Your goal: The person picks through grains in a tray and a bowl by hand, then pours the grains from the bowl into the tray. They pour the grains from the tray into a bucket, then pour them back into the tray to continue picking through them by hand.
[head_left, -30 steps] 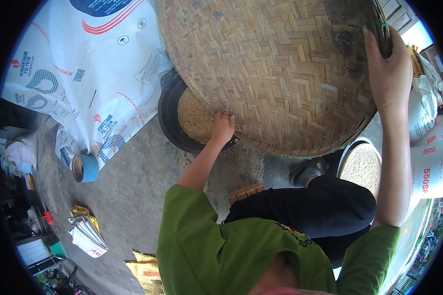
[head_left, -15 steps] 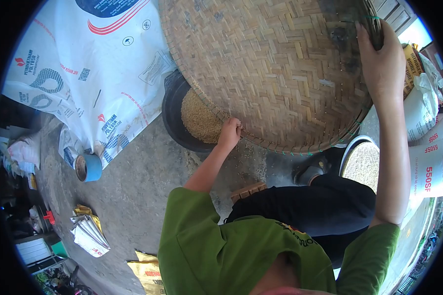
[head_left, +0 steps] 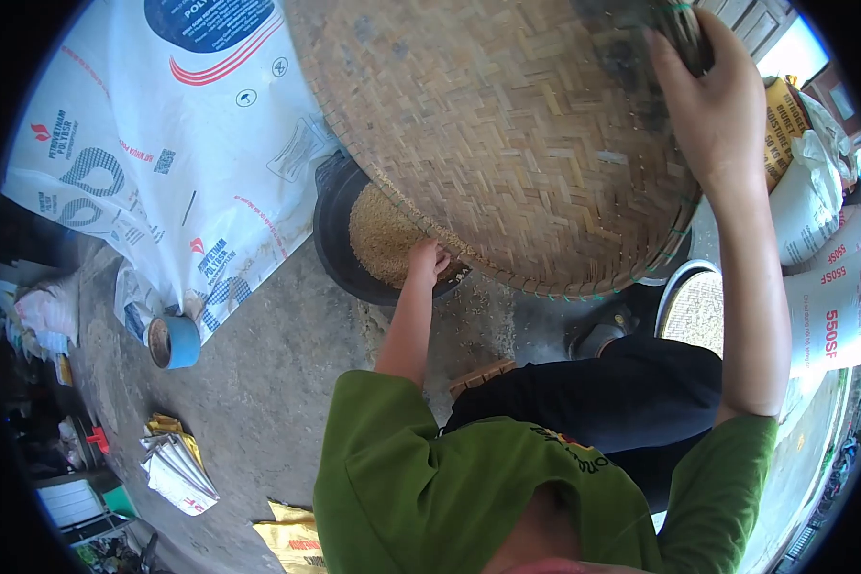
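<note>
A large round woven bamboo tray (head_left: pixel 507 143) is tilted up, its lower left edge over a black basin (head_left: pixel 330 230) of tan grain (head_left: pixel 383 234). My right hand (head_left: pixel 713 105) grips the tray's upper right rim, thumb on the woven face. My left hand (head_left: pixel 429 260) is over the grain, just below the tray's lower edge, its fingers curled; whether they hold anything is too small to tell. Some grains lie along the tray's lower rim.
A white printed sheet (head_left: pixel 230 143) spreads at the upper left, with a blue cup (head_left: pixel 174 342) at its corner. A metal basin of pale grain (head_left: pixel 698 311) and full sacks (head_left: pixel 823 316) stand at right. A brick (head_left: pixel 481 377) and folded bags (head_left: pixel 177 469) lie on the floor.
My left hand has let go of the tray's rim and moved slightly left and down over the basin. The tray and my right hand have shifted left and slightly up.
</note>
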Demonstrator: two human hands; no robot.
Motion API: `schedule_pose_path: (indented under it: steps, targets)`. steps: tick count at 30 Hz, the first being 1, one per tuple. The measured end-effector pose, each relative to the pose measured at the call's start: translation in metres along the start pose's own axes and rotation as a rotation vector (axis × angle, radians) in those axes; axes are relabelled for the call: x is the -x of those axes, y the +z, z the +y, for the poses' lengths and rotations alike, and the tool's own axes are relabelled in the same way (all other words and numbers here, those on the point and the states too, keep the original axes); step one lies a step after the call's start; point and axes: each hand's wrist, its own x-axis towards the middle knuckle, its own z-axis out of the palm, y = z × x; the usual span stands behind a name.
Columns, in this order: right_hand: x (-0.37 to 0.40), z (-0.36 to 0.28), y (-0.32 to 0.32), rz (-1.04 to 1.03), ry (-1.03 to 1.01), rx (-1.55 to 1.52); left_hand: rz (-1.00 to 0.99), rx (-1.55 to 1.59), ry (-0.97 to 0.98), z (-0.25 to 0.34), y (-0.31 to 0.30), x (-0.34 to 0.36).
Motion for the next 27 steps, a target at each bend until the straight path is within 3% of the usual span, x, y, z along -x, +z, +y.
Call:
schedule_pose_path:
  steps: [1,2,4,5,7,10,11,13,16,18,19,20,22,23,24,27]
  targets:
    - [0.001,-0.010,-0.002,0.033,-0.071,-0.002,-0.010,0.163,-0.079,-0.005,0.008,-0.007]
    - [-0.009,-0.069,-0.035,-0.174,0.254,-0.097,-0.024,0.158,-0.077,-0.006,0.018,-0.011]
    - [-0.007,-0.074,-0.029,-0.060,-0.033,-0.096,-0.064,0.286,-0.212,-0.002,0.038,-0.016]
    - [-0.009,-0.080,-0.029,-0.054,-0.030,-0.093,-0.092,0.305,-0.219,0.000,0.048,-0.016]
    - [-0.016,-0.092,-0.026,0.025,-0.231,-0.021,-0.084,0.281,-0.221,0.004,0.065,-0.019]
    - [-0.033,-0.082,-0.015,-0.081,-0.197,-0.041,-0.066,0.219,-0.238,0.002,0.077,-0.039]
    - [-0.018,-0.100,-0.027,0.005,-0.232,-0.029,-0.070,0.093,-0.182,-0.003,0.078,-0.046]
    - [-0.017,-0.103,-0.032,-0.033,-0.237,-0.073,-0.074,-0.034,-0.126,-0.005,0.081,-0.049]
    - [-0.022,-0.110,-0.031,-0.109,-0.245,-0.168,0.058,-0.110,-0.143,0.001,0.089,-0.046]
    - [-0.026,-0.114,-0.026,-0.198,-0.148,-0.138,0.528,-0.600,0.545,-0.008,0.098,-0.041]
    - [-0.023,-0.116,-0.027,-0.200,-0.140,-0.136,0.512,-0.714,0.586,0.016,0.110,0.024]
    - [-0.020,-0.117,-0.028,-0.134,-0.187,-0.108,0.507,-0.720,0.585,0.010,0.108,0.024]
    - [-0.020,-0.121,-0.028,-0.075,-0.235,-0.076,-0.129,-0.695,1.023,0.000,0.102,0.016]
    - [-0.019,-0.122,-0.029,-0.074,-0.240,-0.102,-0.057,-0.855,0.899,-0.011,0.101,0.036]
    - [-0.019,-0.122,-0.030,-0.073,-0.245,-0.129,-0.056,-0.859,0.898,-0.018,0.095,0.036]
    - [-0.017,-0.120,-0.022,-0.016,-0.308,-0.125,-0.008,-1.162,1.085,-0.028,0.078,0.023]
